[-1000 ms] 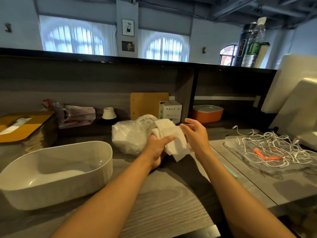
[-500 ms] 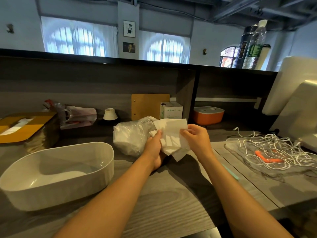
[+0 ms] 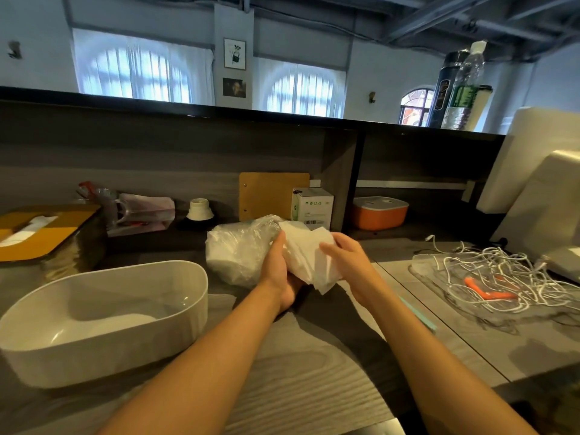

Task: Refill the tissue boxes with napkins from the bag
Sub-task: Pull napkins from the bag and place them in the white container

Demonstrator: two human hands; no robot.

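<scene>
Your left hand (image 3: 280, 274) and right hand (image 3: 348, 262) both grip a stack of white napkins (image 3: 309, 257) above the surface (image 3: 314, 387). The plastic bag (image 3: 240, 249) lies just beside them, right of the open white tissue box (image 3: 103, 315).

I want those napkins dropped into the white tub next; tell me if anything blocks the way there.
Nothing visible does. Both hands, left hand and right hand, hold the napkins just right of the open white tub; only bare counter lies between. The plastic bag sits behind that path.
</scene>
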